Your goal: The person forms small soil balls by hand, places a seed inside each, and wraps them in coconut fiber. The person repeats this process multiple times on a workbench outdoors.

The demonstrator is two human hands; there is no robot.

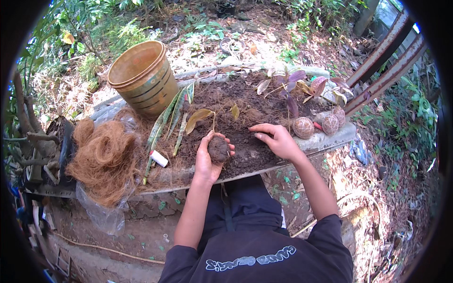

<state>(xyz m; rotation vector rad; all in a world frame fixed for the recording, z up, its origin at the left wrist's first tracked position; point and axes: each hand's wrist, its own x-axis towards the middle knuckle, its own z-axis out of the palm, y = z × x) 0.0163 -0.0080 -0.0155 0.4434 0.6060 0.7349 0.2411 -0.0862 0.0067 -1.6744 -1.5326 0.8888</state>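
Note:
In my left hand (207, 159) rests a round ball of dark soil (218, 149) with fine roots, and a small plant with a yellowish-brown leaf (198, 119) rises from it. My right hand (277, 141) is a little to the right, over loose dark soil (247, 159) spread on the slab. Its thumb and forefinger are apart, and I see nothing between them. Beside the right hand sits a ball wrapped in pale thread (303, 128), with a purple-leaved stem (292, 106) standing from it. Another wrapped ball (330, 124) lies further right.
A tall brown plastic bucket (148, 85) stands at the back left. Coconut fibre (106, 152) is heaped on clear plastic (106, 215). A white thread spool (159, 158) lies by long mottled leaves (161, 123). Rusty metal posts (385, 74) slant up at the right.

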